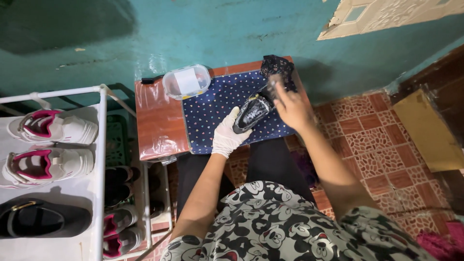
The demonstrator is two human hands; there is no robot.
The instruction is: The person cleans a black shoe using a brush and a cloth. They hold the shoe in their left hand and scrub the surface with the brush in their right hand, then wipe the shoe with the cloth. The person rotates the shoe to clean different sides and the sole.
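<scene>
Two hands at work over a small table: left hand (227, 134), in a white glove, is clenched round a small black shoe (250, 114), grasping it from below at approx the centre of the blue dotted cloth (212, 106); right hand (290, 104), bare, is blurred w/ motion at 2 o'clock of the shoe, fingers raised, and whether it grips anything can't be told. A dark rag (277, 67) lies just past it at the cloth's 1 o'clock corner. Judging by the pics, work on the shoe looks mid-way: shoe is in hand and shows a grey sheen on top, but how much is finished vs left can't be read at this size. At 11 o'clock of the cloth sits a clear plastic tub (186, 81) w/ a white pad inside, and a dark brush (151, 80) pokes out beside it. Surface is a brown wooden table (157, 116) under a glossy plastic cover, set against a teal wall (193, 29). At 9 o'clock stands a white shoe rack (100, 159) w/ pink-and-white sneakers (48, 145) and a black shoe on top, more pairs below. Floor at 3 o'clock is red patterned tile (377, 140).
</scene>
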